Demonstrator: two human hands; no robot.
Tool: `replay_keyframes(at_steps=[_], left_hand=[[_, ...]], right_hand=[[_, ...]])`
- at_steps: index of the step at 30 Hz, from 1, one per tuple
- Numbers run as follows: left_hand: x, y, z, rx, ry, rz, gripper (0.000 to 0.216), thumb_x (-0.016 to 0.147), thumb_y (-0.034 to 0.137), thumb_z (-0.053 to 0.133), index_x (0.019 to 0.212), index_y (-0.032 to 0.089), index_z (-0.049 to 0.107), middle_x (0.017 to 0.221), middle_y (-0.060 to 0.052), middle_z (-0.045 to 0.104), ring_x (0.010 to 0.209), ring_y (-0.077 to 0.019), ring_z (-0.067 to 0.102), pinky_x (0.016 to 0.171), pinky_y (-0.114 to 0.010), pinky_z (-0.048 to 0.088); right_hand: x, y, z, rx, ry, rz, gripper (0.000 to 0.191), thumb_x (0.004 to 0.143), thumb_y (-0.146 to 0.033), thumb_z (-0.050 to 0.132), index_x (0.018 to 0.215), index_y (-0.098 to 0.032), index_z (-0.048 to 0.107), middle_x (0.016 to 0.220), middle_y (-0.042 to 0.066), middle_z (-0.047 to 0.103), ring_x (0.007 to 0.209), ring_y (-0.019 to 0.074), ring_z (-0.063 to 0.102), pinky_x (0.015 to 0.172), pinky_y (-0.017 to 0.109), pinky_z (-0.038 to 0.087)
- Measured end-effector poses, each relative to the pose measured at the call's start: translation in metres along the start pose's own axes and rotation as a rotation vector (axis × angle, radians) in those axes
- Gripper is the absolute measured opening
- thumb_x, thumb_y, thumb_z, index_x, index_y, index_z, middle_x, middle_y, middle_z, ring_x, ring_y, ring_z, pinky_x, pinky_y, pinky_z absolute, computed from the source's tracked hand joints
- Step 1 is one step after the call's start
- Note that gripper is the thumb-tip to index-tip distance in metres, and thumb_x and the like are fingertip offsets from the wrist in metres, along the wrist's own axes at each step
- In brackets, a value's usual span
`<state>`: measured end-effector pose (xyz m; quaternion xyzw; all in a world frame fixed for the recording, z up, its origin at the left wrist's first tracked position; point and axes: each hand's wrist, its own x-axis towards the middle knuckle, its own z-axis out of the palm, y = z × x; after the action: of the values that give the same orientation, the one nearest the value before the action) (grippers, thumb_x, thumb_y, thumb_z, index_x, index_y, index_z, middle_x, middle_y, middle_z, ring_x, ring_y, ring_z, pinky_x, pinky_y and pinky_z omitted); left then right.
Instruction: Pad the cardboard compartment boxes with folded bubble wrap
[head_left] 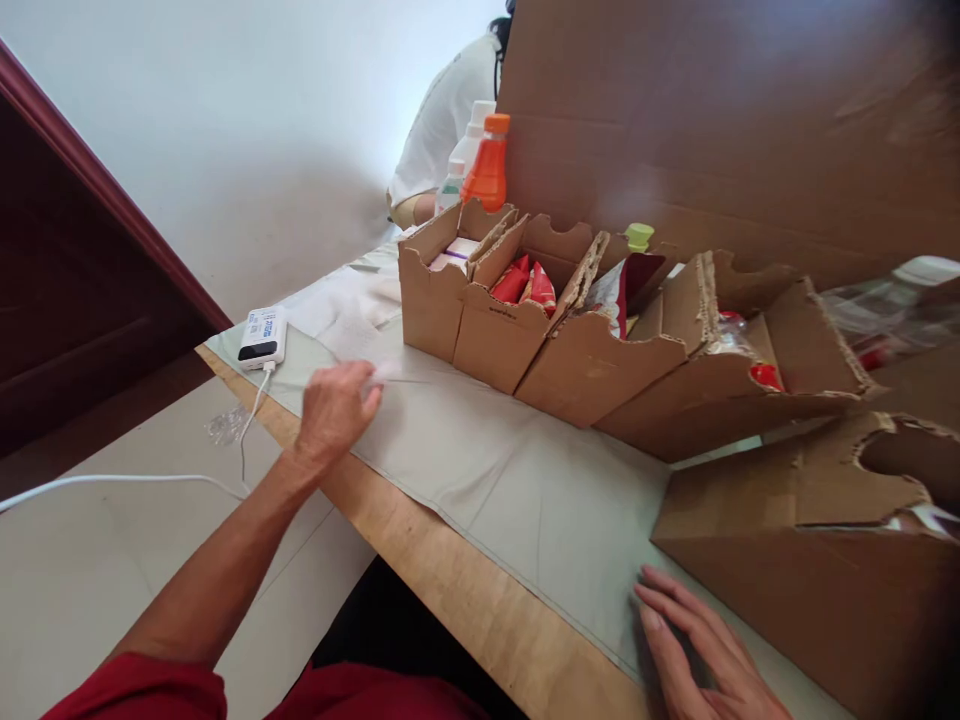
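Above the cloth-covered table, my left hand (336, 410) is closed, its thumb and fingers drawn together. A small whitish piece (387, 372) shows at its fingertips, too blurred for me to tell its kind. Near the front edge at the lower right, my right hand (697, 645) rests by the pale cloth (517, 490) with its fingers apart and nothing in them. The closest thing to it is a cardboard bin (750, 510). Beyond my left hand lies a crumpled white sheet (360, 310).
Several cardboard bins (495, 335) with packets stand in a slanting row before a tall cardboard panel (720, 110). An orange bottle (489, 165) rises behind them. A white power bank (262, 338) with a cable lies at the left edge. A person's white sleeve (446, 115) shows behind.
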<state>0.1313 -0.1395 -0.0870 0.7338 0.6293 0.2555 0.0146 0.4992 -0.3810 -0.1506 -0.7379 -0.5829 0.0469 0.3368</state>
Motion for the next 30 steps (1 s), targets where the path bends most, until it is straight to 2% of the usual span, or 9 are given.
replay_keyframes(at_steps=[3, 5, 8, 12, 16, 20, 22, 27, 30], left_hand=[[-0.042, 0.070, 0.007, -0.161, -0.133, 0.146, 0.036, 0.089, 0.031, 0.065, 0.124, 0.021, 0.065, 0.114, -0.007, 0.077, 0.093, -0.0237, 0.075, 0.087, -0.036, 0.060], [-0.072, 0.113, 0.005, -0.532, -0.319, 0.304, 0.057, 0.090, 0.035, 0.068, 0.142, 0.019, 0.053, 0.127, -0.010, 0.073, 0.094, -0.0214, 0.074, 0.085, -0.034, 0.062], [-0.103, 0.147, -0.004, -0.833, -0.574, 0.560, 0.060, 0.094, 0.035, 0.067, 0.149, 0.021, 0.048, 0.141, -0.011, 0.066, 0.118, -0.0226, 0.069, 0.101, -0.035, 0.058], [-0.103, 0.130, 0.004, -0.710, -0.380, 0.525, 0.034, 0.098, 0.022, 0.057, 0.132, 0.020, 0.063, 0.133, -0.012, 0.069, 0.125, -0.0250, 0.065, 0.109, -0.043, 0.054], [-0.080, 0.090, 0.034, -0.269, -0.246, 0.463, 0.035, 0.094, 0.027, 0.057, 0.124, 0.014, 0.067, 0.139, -0.022, 0.061, 0.134, -0.0391, 0.055, 0.110, -0.058, 0.049], [-0.066, 0.067, 0.051, -0.042, -0.243, 0.392, 0.045, 0.093, 0.034, 0.054, 0.128, 0.010, 0.064, 0.144, -0.027, 0.056, 0.138, -0.0457, 0.048, 0.112, -0.063, 0.044], [-0.063, 0.060, 0.053, -0.012, -0.271, 0.373, 0.047, 0.094, 0.038, 0.050, 0.129, 0.010, 0.063, 0.142, -0.026, 0.058, 0.134, -0.0447, 0.052, 0.111, -0.062, 0.045], [-0.061, 0.049, 0.054, -0.008, -0.334, 0.377, 0.052, 0.094, 0.046, 0.046, 0.131, 0.012, 0.061, 0.143, -0.024, 0.058, 0.136, -0.0439, 0.052, 0.113, -0.060, 0.043], [-0.059, 0.046, 0.054, 0.015, -0.305, 0.333, 0.063, 0.092, 0.053, 0.045, 0.135, 0.009, 0.057, 0.144, -0.027, 0.056, 0.141, -0.0479, 0.045, 0.113, -0.065, 0.040]], right_hand=[[0.009, -0.024, -0.002, 0.051, -0.013, -0.022, 0.027, 0.095, -0.043, 0.059, 0.099, -0.025, 0.078, 0.125, 0.010, 0.073, 0.113, 0.0285, 0.070, 0.038, 0.021, 0.048], [0.013, -0.034, -0.006, 0.063, 0.022, -0.055, 0.025, 0.096, -0.040, 0.058, 0.098, -0.025, 0.077, 0.125, 0.010, 0.073, 0.114, 0.0276, 0.069, 0.040, 0.021, 0.048], [0.011, -0.034, -0.016, 0.051, 0.119, -0.065, 0.021, 0.098, -0.036, 0.058, 0.101, -0.025, 0.076, 0.126, 0.009, 0.072, 0.115, 0.0258, 0.069, 0.069, 0.030, 0.060], [-0.003, -0.030, -0.032, 0.033, 0.220, -0.020, 0.018, 0.099, -0.029, 0.059, 0.109, -0.024, 0.073, 0.128, 0.007, 0.071, 0.118, 0.0250, 0.067, 0.106, 0.044, 0.050], [-0.004, -0.048, -0.027, 0.015, 0.193, -0.138, 0.019, 0.098, -0.022, 0.058, 0.112, -0.024, 0.070, 0.129, 0.010, 0.070, 0.117, 0.0258, 0.067, 0.101, 0.045, 0.052], [0.002, -0.050, -0.009, -0.082, -0.040, -0.280, 0.019, 0.096, -0.024, 0.060, 0.111, -0.024, 0.072, 0.130, 0.010, 0.071, 0.128, 0.0308, 0.061, 0.101, 0.049, 0.049], [-0.006, -0.033, -0.010, -0.169, -0.079, -0.226, 0.019, 0.097, -0.028, 0.060, 0.108, -0.024, 0.074, 0.128, 0.009, 0.073, 0.129, 0.0326, 0.061, 0.101, 0.051, 0.048], [-0.049, 0.023, -0.046, -0.246, 0.120, 0.065, 0.029, 0.100, -0.045, 0.054, 0.102, -0.024, 0.074, 0.116, 0.009, 0.076, 0.114, 0.0301, 0.067, 0.100, 0.052, 0.049], [-0.057, 0.036, -0.061, -0.251, 0.128, 0.177, 0.037, 0.099, -0.053, 0.052, 0.104, -0.023, 0.074, 0.117, 0.010, 0.075, 0.114, 0.0303, 0.067, 0.101, 0.052, 0.049]])
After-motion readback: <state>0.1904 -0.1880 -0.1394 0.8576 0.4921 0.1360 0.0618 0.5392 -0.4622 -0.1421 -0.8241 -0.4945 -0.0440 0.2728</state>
